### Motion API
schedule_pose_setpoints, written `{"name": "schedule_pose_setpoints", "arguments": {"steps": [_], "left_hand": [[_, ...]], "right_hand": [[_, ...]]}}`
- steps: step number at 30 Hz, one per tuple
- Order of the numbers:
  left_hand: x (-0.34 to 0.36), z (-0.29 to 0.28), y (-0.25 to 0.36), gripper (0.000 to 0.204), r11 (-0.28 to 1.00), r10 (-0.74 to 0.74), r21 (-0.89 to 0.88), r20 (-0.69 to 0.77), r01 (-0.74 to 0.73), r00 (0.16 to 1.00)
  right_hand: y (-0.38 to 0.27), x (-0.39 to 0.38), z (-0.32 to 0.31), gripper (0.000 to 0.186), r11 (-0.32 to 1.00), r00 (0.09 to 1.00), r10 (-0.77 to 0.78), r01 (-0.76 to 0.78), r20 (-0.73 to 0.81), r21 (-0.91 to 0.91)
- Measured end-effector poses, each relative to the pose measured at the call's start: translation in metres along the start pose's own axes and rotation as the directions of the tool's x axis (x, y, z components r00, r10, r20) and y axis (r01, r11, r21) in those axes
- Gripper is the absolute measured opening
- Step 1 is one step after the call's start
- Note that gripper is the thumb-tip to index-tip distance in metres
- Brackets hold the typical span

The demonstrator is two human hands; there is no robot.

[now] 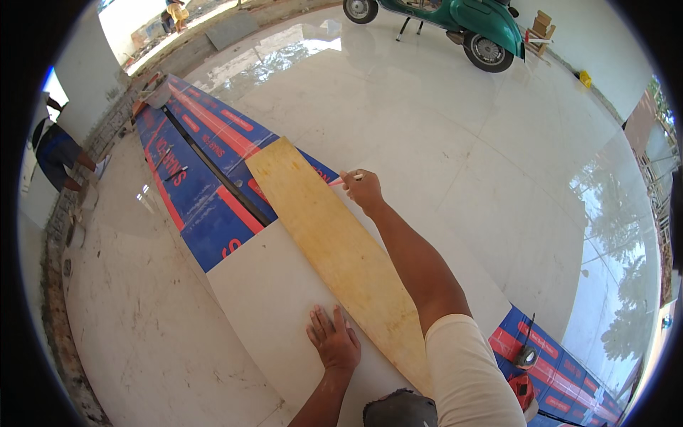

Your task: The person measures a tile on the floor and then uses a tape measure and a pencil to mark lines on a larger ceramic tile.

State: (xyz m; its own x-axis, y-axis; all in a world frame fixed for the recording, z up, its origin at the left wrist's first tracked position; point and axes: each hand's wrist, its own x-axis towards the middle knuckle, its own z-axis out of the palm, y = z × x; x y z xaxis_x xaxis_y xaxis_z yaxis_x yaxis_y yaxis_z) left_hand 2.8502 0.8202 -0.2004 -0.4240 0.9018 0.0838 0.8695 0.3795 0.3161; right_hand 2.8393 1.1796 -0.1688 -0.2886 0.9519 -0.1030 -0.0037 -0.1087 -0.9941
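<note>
A long tan wooden board (334,249) lies diagonally across a large pale tile-like slab (263,285). My left hand (334,341) presses down on the slab with its fingers spread, close beside the board's left edge. Reaching over the board, my right hand (361,191) is closed around a small pale stick, its kind too small to make out. That hand is by the slab's far right edge, near the board's far end. Under the slab are blue cardboard sheets (160,142) with red bands. A long black strip (206,158) lies on the cardboard beyond the slab.
A grey bowl (155,94) stands at the cardboard's far end. A round dark tool (526,357) and a red object (523,388) lie at lower right. A green scooter (477,28) is parked on the glossy floor. One person (60,153) bends at left; another (176,13) is outside.
</note>
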Motion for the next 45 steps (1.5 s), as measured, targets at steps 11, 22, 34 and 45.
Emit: {"name": "schedule_pose_setpoints", "arguments": {"steps": [11,22,34,45], "left_hand": [[-0.002,0.000,0.001,0.048,1.000,0.007,0.006,-0.005,-0.007,1.000],[0.001,0.003,0.003,0.046,0.997,0.001,0.074,-0.005,-0.001,1.000],[-0.002,0.015,-0.001,0.046,0.986,0.007,0.167,-0.030,-0.002,1.000],[-0.001,0.021,-0.008,0.046,0.976,0.031,0.215,-0.064,-0.017,0.997]], "right_hand": [[-0.009,-0.014,-0.019,0.027,0.993,0.998,0.055,-0.052,0.027,-0.106],[-0.025,-0.090,-0.096,0.028,0.968,0.978,0.178,-0.155,0.107,-0.197],[-0.026,-0.210,-0.186,0.029,0.926,0.949,0.302,-0.269,0.093,-0.265],[-0.031,-0.314,-0.254,0.029,0.872,0.908,0.420,-0.402,0.005,-0.279]]}}
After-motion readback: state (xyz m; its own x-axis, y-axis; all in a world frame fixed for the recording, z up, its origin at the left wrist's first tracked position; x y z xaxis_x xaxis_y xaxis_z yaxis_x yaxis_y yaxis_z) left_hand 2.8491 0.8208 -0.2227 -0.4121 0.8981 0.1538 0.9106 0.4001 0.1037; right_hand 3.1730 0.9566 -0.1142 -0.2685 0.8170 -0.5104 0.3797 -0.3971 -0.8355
